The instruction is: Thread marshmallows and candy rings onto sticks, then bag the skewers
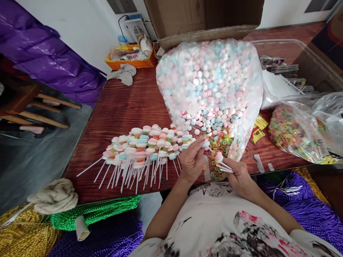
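My left hand [192, 159] pinches a small blue-and-white candy piece [205, 144] at its fingertips, just above the table's front edge. My right hand [239, 177] grips a few white sticks [224, 167], one with a pink candy [218, 156] threaded on its tip. Left of my hands lies a spread pile of finished candy skewers [144, 146], pastel pieces on white sticks. A big clear bag of pink, blue and white candies [211, 82] lies open right behind my hands, with loose candies and coloured rings [221, 140] spilling at its mouth.
A second bag of coloured ring candy [293, 132] lies at the right, a clear plastic tub [284, 64] behind it. A cardboard box [203, 21] and an orange tray [131, 57] stand at the back. Green, gold and purple cord bundles [93, 214] lie below the wooden table's [120, 103] front edge.
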`<state>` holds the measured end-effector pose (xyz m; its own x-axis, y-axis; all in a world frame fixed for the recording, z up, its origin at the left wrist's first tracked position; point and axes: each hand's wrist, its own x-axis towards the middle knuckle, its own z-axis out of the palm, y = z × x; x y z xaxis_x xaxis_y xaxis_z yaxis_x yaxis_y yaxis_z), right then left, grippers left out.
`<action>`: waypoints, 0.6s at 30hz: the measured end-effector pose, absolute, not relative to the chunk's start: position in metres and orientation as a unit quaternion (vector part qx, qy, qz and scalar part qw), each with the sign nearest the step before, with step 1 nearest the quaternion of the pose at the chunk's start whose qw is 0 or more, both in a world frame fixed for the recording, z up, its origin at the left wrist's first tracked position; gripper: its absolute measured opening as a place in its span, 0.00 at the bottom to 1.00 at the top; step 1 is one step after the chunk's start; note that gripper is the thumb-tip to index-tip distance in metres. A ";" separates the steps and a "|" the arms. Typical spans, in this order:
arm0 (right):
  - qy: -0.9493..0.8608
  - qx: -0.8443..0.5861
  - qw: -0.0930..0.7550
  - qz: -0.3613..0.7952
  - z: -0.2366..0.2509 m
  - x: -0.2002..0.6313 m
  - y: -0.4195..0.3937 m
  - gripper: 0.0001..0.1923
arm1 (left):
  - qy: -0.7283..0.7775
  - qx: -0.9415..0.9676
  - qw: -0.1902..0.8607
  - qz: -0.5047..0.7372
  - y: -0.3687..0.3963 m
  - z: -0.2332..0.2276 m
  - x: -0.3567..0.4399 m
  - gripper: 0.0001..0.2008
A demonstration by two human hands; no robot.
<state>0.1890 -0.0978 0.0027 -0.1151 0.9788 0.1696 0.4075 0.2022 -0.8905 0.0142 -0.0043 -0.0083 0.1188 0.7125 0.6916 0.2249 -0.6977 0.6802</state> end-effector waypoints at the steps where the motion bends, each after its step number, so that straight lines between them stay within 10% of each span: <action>1: -0.656 -0.524 0.411 0.356 0.003 0.187 -0.097 0.11 | 0.325 0.731 0.187 0.570 -0.004 -0.008 0.014 0.19; 8: -0.630 -0.479 0.454 0.408 -0.005 0.160 -0.090 0.11 | 0.353 0.711 0.189 0.578 -0.006 -0.005 0.020 0.19; 18: -0.586 -0.512 0.490 0.393 -0.017 0.162 -0.082 0.15 | 0.359 0.369 0.558 0.651 0.004 0.022 0.021 0.10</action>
<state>0.1620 -0.0823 -0.0171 0.0054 0.9852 0.1716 0.2145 0.1665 -0.9624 0.0215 0.0042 0.0222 -0.1057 0.9911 0.0804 -0.4619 -0.1206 0.8787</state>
